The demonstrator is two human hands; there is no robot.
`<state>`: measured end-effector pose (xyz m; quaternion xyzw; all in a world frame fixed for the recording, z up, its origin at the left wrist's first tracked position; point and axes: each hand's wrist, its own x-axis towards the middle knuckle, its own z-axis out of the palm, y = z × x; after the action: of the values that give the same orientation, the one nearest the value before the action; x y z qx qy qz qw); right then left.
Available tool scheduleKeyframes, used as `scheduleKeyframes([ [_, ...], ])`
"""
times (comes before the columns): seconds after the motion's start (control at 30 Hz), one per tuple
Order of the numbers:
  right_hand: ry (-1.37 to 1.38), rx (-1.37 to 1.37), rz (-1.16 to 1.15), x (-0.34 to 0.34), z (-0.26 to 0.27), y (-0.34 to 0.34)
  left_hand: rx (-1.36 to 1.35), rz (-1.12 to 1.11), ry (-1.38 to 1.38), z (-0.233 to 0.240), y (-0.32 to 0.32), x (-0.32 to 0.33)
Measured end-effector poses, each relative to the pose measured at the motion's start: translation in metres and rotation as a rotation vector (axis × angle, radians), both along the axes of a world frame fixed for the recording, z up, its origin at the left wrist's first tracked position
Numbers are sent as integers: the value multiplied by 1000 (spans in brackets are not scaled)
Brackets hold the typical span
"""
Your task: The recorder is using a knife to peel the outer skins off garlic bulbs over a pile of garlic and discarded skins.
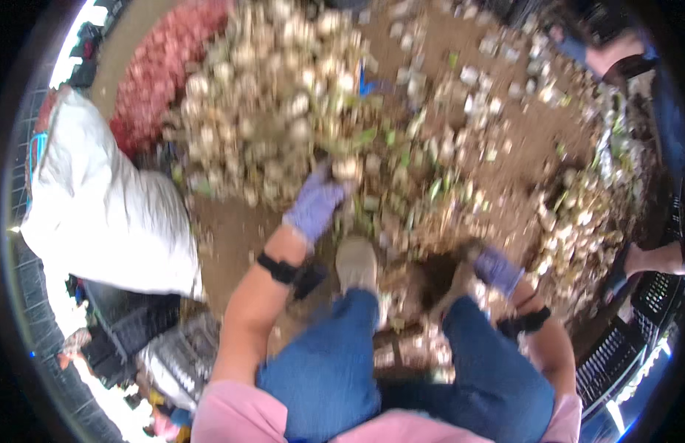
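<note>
A large heap of pale bulbs, which look like garlic or onions (254, 99), lies on the ground before me, mixed with dry stalks and green leaves. My left hand (316, 205), in a purple glove, reaches to the heap's near edge; its fingers are by a pale bulb (347, 168), and blur hides whether they grip it. My right hand (496, 270), also gloved in purple, is low beside my right shoe, over scattered husks. Its fingers are blurred and partly dark, so what they hold cannot be made out. Both wrists wear black bands.
A full white woven sack (110, 210) stands at the left, near red mesh sacks (160, 72). Black plastic crates (611, 354) are at the lower right. A smaller bulb pile (580, 232) lies at the right, near another person's foot (652, 259). Another person's arm (614, 55) shows upper right.
</note>
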<state>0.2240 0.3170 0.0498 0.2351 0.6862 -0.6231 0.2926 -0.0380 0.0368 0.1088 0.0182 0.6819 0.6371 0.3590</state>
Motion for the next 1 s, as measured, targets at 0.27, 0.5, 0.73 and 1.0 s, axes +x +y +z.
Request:
scheduleKeyframes([
  [0.27, -157, -81, -86, 5, 25, -28, 345, 233, 290, 143, 105, -129],
  [0.5, 137, -9, 101, 34, -46, 7, -84, 156, 464, 96, 36, -106],
  [0.73, -224, -230, -168, -16, 18, -21, -444, 197, 104, -127, -103, -25],
  [1.0, -169, -253, -49, -35, 23, -49, -764, -383, 101, -248, -141, 28],
])
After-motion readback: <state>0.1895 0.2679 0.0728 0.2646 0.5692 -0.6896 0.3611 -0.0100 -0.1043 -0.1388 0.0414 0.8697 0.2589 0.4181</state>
